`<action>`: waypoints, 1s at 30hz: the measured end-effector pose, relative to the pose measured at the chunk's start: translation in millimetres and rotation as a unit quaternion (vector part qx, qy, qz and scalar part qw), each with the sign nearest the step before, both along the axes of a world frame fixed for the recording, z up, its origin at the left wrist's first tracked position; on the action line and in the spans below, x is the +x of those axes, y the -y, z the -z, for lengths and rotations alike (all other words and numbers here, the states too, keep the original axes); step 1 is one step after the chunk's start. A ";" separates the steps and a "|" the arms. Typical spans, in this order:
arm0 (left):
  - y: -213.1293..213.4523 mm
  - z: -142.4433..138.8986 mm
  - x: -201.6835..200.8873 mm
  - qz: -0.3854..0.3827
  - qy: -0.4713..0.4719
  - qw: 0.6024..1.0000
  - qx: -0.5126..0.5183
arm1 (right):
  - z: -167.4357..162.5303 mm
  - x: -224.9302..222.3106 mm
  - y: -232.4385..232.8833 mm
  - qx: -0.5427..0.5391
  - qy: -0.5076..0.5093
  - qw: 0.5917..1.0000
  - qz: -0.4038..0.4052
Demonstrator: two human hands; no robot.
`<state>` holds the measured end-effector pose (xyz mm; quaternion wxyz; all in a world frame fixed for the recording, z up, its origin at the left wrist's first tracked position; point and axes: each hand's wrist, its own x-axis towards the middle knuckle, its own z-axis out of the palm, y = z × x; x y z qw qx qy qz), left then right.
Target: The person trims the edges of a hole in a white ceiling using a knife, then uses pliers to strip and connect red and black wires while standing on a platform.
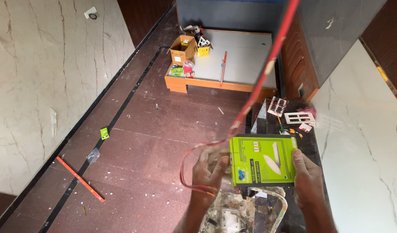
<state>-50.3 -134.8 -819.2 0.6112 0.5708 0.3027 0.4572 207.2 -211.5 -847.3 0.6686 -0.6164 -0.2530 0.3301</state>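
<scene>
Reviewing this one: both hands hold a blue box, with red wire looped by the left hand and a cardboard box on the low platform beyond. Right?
Not quite. The head view shows the box is bright green, not blue. The rest stands: the left hand and right hand both hold it, red wire loops by the left hand, and a cardboard box sits on the low platform beyond.
</scene>
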 end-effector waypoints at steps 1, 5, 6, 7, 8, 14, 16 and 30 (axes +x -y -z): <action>3.3 0.0 2.3 -0.052 -0.042 0.996 0.056 | -2.8 -2.0 1.1 -0.001 0.028 1.000 0.010; 4.3 5.1 6.6 -0.066 -0.142 0.987 -0.047 | -13.9 -13.6 6.1 0.003 0.128 0.992 0.024; 1.6 6.2 5.5 -0.061 -0.161 0.984 -0.052 | -17.0 -16.7 7.8 0.003 0.156 0.987 0.028; -1.1 7.0 5.1 -0.056 -0.180 0.981 -0.056 | -20.0 -19.8 9.4 0.005 0.185 0.982 0.033; -4.2 7.8 4.2 -0.034 -0.140 0.987 -0.067 | -23.2 -22.7 11.1 0.007 0.213 0.976 0.038; -12.9 25.0 0.1 0.018 0.010 0.990 -0.139 | -41.0 -37.5 18.6 0.016 0.231 0.972 0.046; -11.5 37.6 5.7 0.001 0.067 0.992 -0.106 | -44.5 -42.4 19.6 0.007 0.231 0.971 0.057; -26.1 12.7 -6.0 -0.040 -0.073 0.996 -0.044 | -22.8 -29.9 26.3 -0.015 0.191 0.981 0.019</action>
